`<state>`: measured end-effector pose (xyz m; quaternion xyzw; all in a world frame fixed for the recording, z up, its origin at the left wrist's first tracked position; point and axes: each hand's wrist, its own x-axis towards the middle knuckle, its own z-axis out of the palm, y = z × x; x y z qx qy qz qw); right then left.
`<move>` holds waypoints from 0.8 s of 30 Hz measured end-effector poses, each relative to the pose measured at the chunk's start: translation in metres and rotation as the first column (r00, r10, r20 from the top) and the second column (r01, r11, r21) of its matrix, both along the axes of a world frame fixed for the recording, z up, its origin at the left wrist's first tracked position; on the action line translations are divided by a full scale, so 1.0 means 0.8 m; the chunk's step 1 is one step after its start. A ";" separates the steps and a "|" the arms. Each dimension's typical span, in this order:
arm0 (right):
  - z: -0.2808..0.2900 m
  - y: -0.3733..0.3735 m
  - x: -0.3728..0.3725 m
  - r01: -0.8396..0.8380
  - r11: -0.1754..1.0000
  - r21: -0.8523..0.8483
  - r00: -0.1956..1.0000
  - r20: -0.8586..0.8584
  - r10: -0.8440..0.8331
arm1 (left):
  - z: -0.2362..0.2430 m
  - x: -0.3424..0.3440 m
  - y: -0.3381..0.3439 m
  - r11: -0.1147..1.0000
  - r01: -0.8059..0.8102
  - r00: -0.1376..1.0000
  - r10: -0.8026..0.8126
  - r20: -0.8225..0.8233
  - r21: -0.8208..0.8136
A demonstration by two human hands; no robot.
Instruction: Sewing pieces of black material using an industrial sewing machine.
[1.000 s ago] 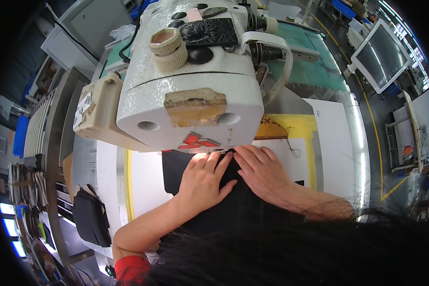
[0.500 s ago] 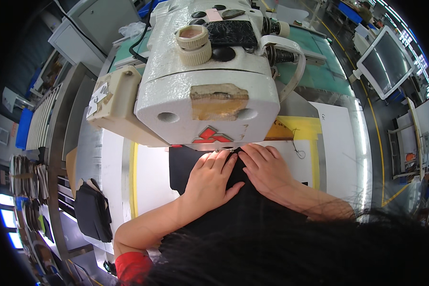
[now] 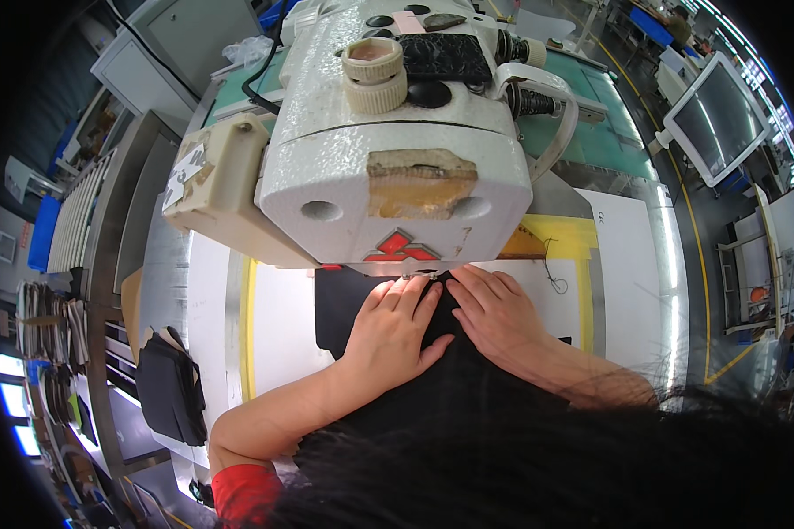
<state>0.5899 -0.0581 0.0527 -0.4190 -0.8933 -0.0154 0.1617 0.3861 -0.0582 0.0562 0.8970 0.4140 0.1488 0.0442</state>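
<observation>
A black cloth piece [image 3: 333, 309] lies flat on the white work surface, its far edge running under the head of a white sewing machine [image 3: 397, 185]. My left hand [image 3: 393, 331] rests on the cloth with fingers extended toward the machine and thumb out to the side. Beside it, my right hand [image 3: 498, 313] also lies flat, angled inward, its fingertips near the machine's lower front edge. A narrow strip of cloth shows between the two hands. The machine head hides the needle area. Dark hair covers much of the lower foreground.
Yellow tape strips [image 3: 249, 335] run along the white surface. A stack of dark cloth pieces [image 3: 169, 388] hangs at the left edge. A screen [image 3: 719, 117] stands at the right. Loose thread [image 3: 556, 284] lies right of the machine, and metal shelving is at left.
The sewing machine head has shifted a little to the right over the work surface. My hands and the black cloth are in nearly the same place.
</observation>
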 end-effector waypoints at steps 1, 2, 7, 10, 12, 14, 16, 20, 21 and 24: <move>0.000 0.000 0.000 -0.001 1.000 0.001 1.000 0.000 0.001 | 0.000 0.000 0.000 1.000 0.000 1.000 0.000 -0.002 -0.003; 0.000 0.000 0.000 -0.003 1.000 0.004 1.000 0.011 0.003 | -0.001 0.001 0.000 1.000 0.000 1.000 0.000 -0.004 -0.006; 0.000 -0.001 0.002 -0.006 1.000 0.006 0.999 0.034 0.006 | 0.002 0.002 -0.001 1.000 -0.008 1.000 0.007 -0.016 -0.008; 0.002 -0.001 0.001 -0.016 1.000 0.000 0.999 0.052 0.016 | 0.002 0.003 -0.001 1.000 -0.009 1.000 0.009 -0.005 0.012; -0.002 -0.001 0.002 -0.009 1.000 0.012 0.999 0.044 0.008 | 0.002 0.003 -0.001 1.000 0.005 1.000 -0.005 0.021 0.029; 0.000 0.001 0.000 -0.015 1.000 0.002 0.999 0.051 0.015 | 0.003 0.003 -0.001 0.999 -0.016 1.000 0.016 0.012 0.031; 0.001 0.001 0.001 -0.018 1.000 -0.005 0.998 0.055 0.019 | 0.004 0.004 -0.001 0.999 -0.017 1.000 0.016 0.014 0.034; -0.003 0.000 0.002 -0.021 0.999 0.025 0.998 0.066 0.019 | 0.009 0.004 -0.001 1.000 -0.020 1.000 0.020 0.002 0.011; -0.004 0.001 0.001 -0.023 0.999 0.027 0.997 0.077 0.021 | 0.008 0.004 0.000 1.000 -0.020 1.000 0.020 0.002 0.010; -0.008 0.002 0.003 -0.037 0.999 0.027 0.997 0.065 0.035 | 0.007 0.005 0.000 0.999 -0.014 1.000 0.014 0.002 0.031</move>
